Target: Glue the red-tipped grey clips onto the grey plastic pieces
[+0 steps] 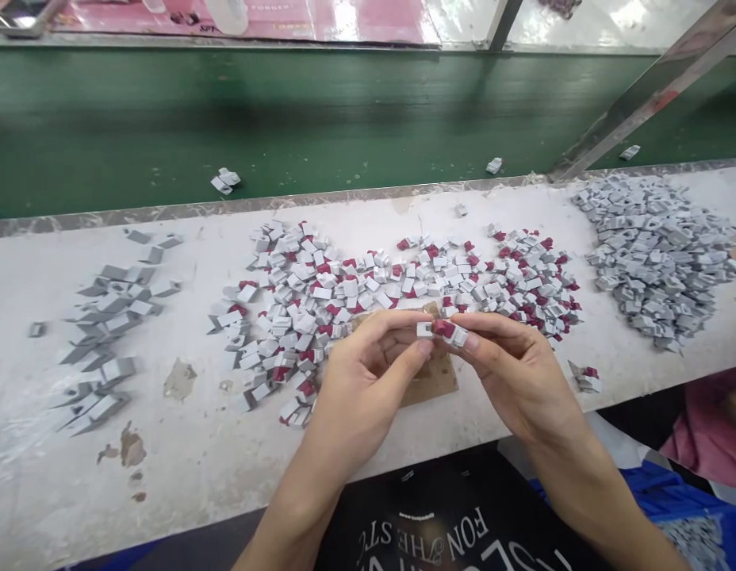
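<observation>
My left hand (368, 373) pinches a small light-grey plastic piece (424, 329) between thumb and index finger. Close beside it, my right hand (511, 365) grips a grey plastic piece with a dark-red part (451, 331) at its left end. The two pieces sit almost end to end; whether they touch I cannot tell. Under the hands lies a brown cardboard sheet (442, 381), partly hidden. Just beyond it spreads a heap of grey pieces with dark-red parts (344, 289).
Plain grey pieces form a pile (665, 254) at the right and a looser group (115, 305) at the left. A green belt (344, 119) runs behind the white table (213, 476), carrying a few pieces. A metal post (653, 87) slants at the right; a blue crate (671, 492) stands below.
</observation>
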`<state>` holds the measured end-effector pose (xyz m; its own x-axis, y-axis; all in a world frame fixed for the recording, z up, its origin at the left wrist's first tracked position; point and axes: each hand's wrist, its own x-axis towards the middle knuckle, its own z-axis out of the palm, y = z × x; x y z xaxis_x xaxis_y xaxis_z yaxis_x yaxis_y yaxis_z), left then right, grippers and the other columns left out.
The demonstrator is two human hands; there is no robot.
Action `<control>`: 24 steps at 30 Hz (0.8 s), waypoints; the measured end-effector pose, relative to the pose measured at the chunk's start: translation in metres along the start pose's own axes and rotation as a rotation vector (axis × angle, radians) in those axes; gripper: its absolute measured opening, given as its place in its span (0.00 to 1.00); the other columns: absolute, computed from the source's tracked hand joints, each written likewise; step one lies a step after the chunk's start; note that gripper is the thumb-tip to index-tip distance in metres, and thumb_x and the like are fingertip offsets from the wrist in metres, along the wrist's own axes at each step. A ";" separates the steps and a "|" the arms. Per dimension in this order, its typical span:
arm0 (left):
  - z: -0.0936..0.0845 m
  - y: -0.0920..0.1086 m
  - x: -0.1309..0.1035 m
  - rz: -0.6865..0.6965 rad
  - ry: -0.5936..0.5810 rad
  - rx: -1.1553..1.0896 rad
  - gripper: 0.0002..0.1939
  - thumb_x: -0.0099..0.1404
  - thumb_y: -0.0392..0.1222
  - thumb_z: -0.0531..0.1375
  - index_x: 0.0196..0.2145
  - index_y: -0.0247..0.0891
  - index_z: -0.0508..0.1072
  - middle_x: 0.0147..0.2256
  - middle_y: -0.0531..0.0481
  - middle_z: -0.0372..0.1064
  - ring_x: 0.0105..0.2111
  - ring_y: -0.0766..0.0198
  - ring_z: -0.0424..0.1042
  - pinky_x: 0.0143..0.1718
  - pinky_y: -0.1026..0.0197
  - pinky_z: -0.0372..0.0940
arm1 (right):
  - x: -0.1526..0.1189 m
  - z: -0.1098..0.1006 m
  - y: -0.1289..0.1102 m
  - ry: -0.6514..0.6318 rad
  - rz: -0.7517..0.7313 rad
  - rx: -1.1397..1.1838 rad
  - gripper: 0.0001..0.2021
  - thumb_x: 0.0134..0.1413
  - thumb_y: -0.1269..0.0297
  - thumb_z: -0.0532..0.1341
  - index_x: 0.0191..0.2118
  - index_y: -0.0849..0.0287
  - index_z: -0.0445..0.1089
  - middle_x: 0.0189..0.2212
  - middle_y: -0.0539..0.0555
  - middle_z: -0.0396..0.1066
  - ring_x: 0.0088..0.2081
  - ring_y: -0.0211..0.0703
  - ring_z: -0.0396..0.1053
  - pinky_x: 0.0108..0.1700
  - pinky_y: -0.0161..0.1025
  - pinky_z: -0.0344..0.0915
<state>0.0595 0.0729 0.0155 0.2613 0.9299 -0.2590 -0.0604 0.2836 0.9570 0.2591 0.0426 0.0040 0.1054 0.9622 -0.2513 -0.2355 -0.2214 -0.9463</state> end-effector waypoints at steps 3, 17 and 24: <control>-0.002 -0.001 -0.001 0.003 -0.031 0.018 0.07 0.78 0.46 0.71 0.50 0.48 0.89 0.50 0.46 0.88 0.45 0.55 0.88 0.47 0.55 0.86 | -0.001 0.001 0.000 -0.004 -0.041 -0.066 0.05 0.66 0.55 0.81 0.46 0.40 0.93 0.43 0.51 0.91 0.45 0.49 0.90 0.48 0.42 0.87; -0.019 0.026 0.035 0.097 -0.092 0.390 0.09 0.78 0.48 0.68 0.51 0.48 0.86 0.43 0.46 0.85 0.42 0.52 0.85 0.41 0.52 0.81 | 0.058 -0.011 -0.038 -0.227 -0.152 -0.543 0.10 0.74 0.56 0.73 0.54 0.45 0.90 0.50 0.56 0.88 0.46 0.50 0.85 0.47 0.49 0.86; -0.022 0.062 0.179 0.133 0.316 0.788 0.07 0.70 0.31 0.68 0.43 0.39 0.84 0.51 0.38 0.83 0.51 0.49 0.80 0.59 0.48 0.72 | 0.235 -0.023 -0.063 0.357 -0.211 -1.162 0.18 0.74 0.60 0.67 0.62 0.63 0.82 0.61 0.72 0.80 0.62 0.70 0.76 0.65 0.65 0.73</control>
<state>0.0816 0.2615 0.0254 0.0114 0.9987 -0.0506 0.6459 0.0313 0.7628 0.3204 0.2786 -0.0001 0.3379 0.9393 0.0590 0.7973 -0.2523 -0.5483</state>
